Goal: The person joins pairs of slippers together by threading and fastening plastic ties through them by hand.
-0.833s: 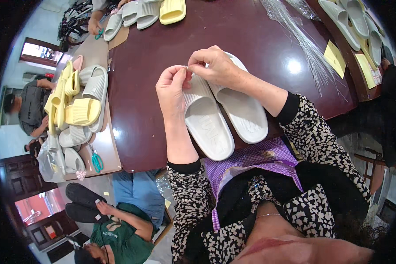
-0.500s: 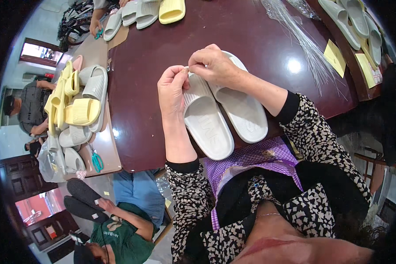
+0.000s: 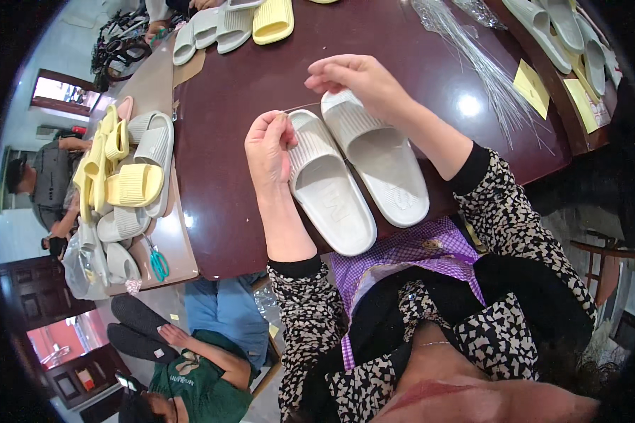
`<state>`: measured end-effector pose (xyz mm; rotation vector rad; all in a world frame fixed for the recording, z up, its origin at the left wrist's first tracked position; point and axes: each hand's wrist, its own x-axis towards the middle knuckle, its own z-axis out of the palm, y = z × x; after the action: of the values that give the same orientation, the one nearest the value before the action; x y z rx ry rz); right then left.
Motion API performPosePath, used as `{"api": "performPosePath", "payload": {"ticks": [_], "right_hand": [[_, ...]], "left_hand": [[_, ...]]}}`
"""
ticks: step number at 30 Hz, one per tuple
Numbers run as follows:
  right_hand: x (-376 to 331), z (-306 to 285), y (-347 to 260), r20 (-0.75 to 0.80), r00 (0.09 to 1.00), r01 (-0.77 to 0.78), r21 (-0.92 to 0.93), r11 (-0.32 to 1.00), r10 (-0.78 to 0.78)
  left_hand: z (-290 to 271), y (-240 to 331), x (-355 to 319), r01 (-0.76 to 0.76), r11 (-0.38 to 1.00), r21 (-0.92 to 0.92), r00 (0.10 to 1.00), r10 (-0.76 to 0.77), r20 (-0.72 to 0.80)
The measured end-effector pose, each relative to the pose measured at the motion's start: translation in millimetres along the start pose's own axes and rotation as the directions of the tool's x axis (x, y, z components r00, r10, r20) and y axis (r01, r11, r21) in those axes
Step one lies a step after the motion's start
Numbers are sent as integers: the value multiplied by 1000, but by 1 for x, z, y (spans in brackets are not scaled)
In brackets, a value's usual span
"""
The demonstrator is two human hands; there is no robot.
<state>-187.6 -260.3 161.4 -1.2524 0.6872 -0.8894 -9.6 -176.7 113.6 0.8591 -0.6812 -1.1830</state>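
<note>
A pair of light grey ribbed slide slippers lies side by side in front of me, toes pointing away: the left slipper (image 3: 334, 201) and the right slipper (image 3: 390, 166). At the left slipper's toe, my left hand (image 3: 269, 149) is closed in a pinch, thumb against the forefinger. A thin strand (image 3: 305, 107) runs from near those fingertips toward the right slipper's toe. Over that toe, my right hand (image 3: 360, 81) is raised with its fingers curled together. Whether anything is between its fingertips is too small to make out.
A bundle of thin clear strands (image 3: 476, 67) lies at the right, near a yellow paper (image 3: 531, 88). Yellow and grey slippers (image 3: 137, 185) crowd the left side table, with teal-handled scissors (image 3: 159, 264). More slippers (image 3: 233, 28) line the far edge. A seated person (image 3: 204, 366) is at lower left.
My hands were together at the left slipper's toe and are now apart. The right hand has moved away and to the right; the left has shifted slightly left.
</note>
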Motion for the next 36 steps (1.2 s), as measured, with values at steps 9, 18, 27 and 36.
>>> {"api": "performPosePath", "payload": {"ticks": [9, 18, 27, 36], "right_hand": [[-16, -19, -10, 182, 957, -286, 487, 825, 224], [-40, -24, -19, 89, 977, -207, 133, 969, 196], [-79, -17, -31, 177, 967, -225, 268, 937, 182], [-86, -9, -40, 214, 965, -236, 473, 849, 149]], "left_hand": [[-8, -3, 4, -9, 1000, 22, 994, 12, -107], [-18, -7, 9, -78, 981, 180, 980, 109, -166], [-19, -10, 10, -74, 973, 220, 962, 128, -241], [-23, -12, 12, -42, 977, 211, 966, 93, -240]]}}
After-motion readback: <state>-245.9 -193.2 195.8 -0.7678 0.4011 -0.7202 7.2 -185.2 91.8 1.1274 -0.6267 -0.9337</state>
